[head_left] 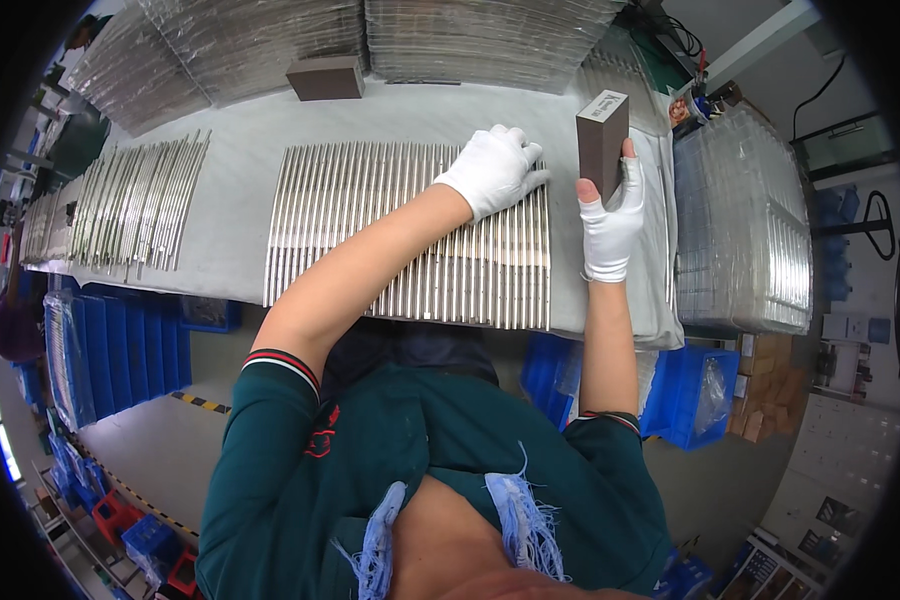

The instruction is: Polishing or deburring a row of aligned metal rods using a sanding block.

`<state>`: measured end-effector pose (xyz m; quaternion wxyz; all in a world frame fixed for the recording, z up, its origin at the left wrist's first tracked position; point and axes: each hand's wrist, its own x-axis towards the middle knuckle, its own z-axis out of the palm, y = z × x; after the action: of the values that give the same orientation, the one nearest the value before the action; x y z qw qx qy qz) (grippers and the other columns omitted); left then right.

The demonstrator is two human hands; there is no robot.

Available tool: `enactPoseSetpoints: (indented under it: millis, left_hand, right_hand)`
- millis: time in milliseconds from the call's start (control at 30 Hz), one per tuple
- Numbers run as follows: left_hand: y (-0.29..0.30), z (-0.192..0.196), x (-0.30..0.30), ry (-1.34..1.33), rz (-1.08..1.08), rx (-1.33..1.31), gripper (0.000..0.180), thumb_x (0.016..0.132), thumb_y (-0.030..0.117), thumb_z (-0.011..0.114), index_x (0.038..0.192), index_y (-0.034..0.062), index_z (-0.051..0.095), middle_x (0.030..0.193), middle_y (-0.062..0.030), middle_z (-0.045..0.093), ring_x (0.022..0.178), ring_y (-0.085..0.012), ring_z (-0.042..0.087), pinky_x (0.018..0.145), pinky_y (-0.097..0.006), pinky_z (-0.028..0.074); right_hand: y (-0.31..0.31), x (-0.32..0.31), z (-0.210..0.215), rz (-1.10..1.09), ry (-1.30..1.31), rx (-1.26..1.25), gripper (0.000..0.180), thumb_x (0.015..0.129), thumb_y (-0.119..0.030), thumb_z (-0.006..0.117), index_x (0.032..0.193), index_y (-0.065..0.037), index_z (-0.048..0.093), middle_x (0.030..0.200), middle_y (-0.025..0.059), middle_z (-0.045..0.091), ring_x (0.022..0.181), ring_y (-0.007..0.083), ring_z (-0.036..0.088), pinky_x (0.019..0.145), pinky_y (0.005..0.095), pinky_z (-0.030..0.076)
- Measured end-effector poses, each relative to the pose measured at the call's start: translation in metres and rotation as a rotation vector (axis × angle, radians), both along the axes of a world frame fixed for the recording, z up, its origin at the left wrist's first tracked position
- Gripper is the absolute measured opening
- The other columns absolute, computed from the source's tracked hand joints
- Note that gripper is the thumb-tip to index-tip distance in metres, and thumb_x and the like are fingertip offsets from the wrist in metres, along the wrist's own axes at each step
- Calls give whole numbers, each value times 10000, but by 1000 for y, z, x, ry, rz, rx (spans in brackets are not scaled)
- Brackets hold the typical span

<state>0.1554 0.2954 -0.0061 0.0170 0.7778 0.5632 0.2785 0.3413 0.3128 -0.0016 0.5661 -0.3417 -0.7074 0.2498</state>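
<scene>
A wide row of thin, shiny metal rods (370, 215) lies side by side on the grey-covered table in front of me. My left hand (495, 172), in a white glove, rests over the far right part of the row. Its fingers are curled; whether they grip a rod is hidden beneath the hand. To the right of the rods, my right hand (613, 228) grips a dark brown rectangular block (592, 150) near its lower end, holding it upright. This hand's glove leaves the thumb tip and a fingertip bare. The block's top face carries a white label.
A second brown block (327, 80) lies at the back, before plastic-wrapped stacks (490, 40). More rods (140, 205) lie at the left. Clear plastic trays (745, 220) are piled at the right. Blue bins (130, 340) stand below the table (232, 240).
</scene>
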Motion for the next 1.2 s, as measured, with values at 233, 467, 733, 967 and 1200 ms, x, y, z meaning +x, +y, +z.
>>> enactPoseSetpoints:
  millis: [233,467,733,967,1200]
  left_hand:
    - [-2,28,31,182,135,-321,656,782,622,632,936,-11,710,976,-173,630,973,-307,598,807,-417,482]
    - [-15,12,24,116,89,-155,553,792,538,642,1009,31,671,1019,-157,628,1047,-319,579,898,-461,440]
    - [-125,8,43,159,-273,-168,776,836,610,584,1387,70,495,1456,-218,420,1387,-397,346,1136,-594,215]
    - [-147,-2,29,66,-293,-106,769,825,611,594,1395,107,490,1457,-200,421,1391,-373,342,1131,-572,222]
    - [-226,31,-100,190,176,-175,916,696,663,668,1379,82,479,1408,-200,441,1329,-397,371,1106,-569,245]
  right_hand:
    - [2,1,-1,-19,-5,1,774,789,-311,826,1384,38,475,1333,178,544,1215,283,543,1031,361,425]
    - [3,-5,-3,-11,-7,-53,780,794,-319,821,1390,41,469,1361,182,530,1237,278,528,1046,356,410]
    - [9,5,-3,-26,92,-121,702,877,-248,750,1427,42,425,1397,135,512,1223,205,512,1056,312,377]
    - [11,1,-10,-33,59,-194,704,910,-267,714,1448,47,385,1419,144,485,1246,213,499,1055,311,375]
    - [11,2,-8,-105,-12,-144,619,950,-281,661,1417,53,430,1391,135,524,1250,222,506,1076,320,347]
